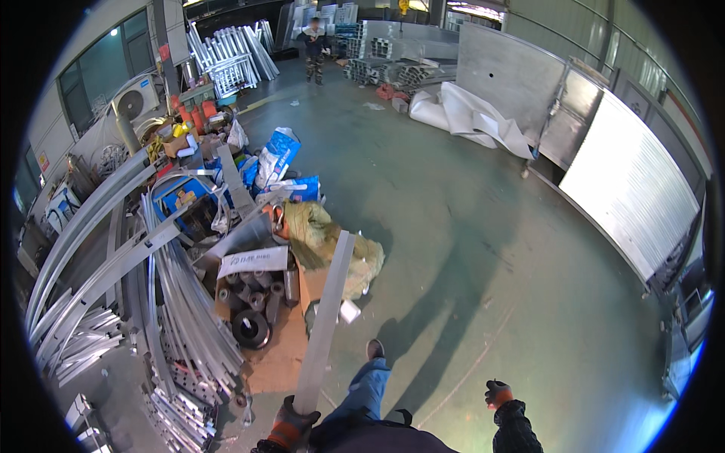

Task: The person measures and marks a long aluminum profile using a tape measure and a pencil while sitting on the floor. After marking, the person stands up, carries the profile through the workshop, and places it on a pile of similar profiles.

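My left hand (291, 426), in a dark glove with an orange cuff, grips the near end of a long flat grey metal strip (326, 317). The strip points away from me, over a pile of scrap. My right hand (497, 393), gloved the same way, hangs at my side with its fingers curled and nothing in it. My leg in blue jeans and a shoe (374, 349) steps forward on the green floor between the hands.
Left lies a heap of curved aluminium rails (181, 302), a cardboard box of rolls (253, 298), a yellow sack (332, 238) and blue bags (276, 155). Corrugated metal panels (627, 181) line the right. White sheeting (472, 113) lies beyond. A person (313, 49) stands far back.
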`<action>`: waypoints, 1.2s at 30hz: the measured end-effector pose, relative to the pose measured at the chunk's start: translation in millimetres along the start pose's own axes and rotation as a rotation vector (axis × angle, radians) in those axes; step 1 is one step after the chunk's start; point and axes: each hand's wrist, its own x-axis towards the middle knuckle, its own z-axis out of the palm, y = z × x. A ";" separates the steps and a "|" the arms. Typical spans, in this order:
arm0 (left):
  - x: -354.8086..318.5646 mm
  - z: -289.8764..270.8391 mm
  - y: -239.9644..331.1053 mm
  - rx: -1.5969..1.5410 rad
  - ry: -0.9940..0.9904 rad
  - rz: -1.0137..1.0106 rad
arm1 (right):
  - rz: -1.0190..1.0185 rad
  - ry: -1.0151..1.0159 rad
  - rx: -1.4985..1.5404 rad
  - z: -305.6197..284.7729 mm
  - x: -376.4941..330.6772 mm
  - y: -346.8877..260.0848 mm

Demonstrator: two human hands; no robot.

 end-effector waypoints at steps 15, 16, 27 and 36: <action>556.2 27.8 445.5 -0.035 0.045 -0.033 | 0.078 -0.181 -0.873 189.0 345.5 -402.6; 596.5 35.2 462.0 -0.031 0.071 -0.027 | 0.081 -0.195 -0.892 204.3 382.7 -441.7; 992.0 56.5 727.5 -0.159 0.238 -0.091 | -0.252 -0.355 -1.385 331.8 807.5 -991.3; 1363.5 1.4 874.3 -0.089 0.288 -0.173 | -0.241 -0.073 -0.446 671.1 1020.9 -1450.8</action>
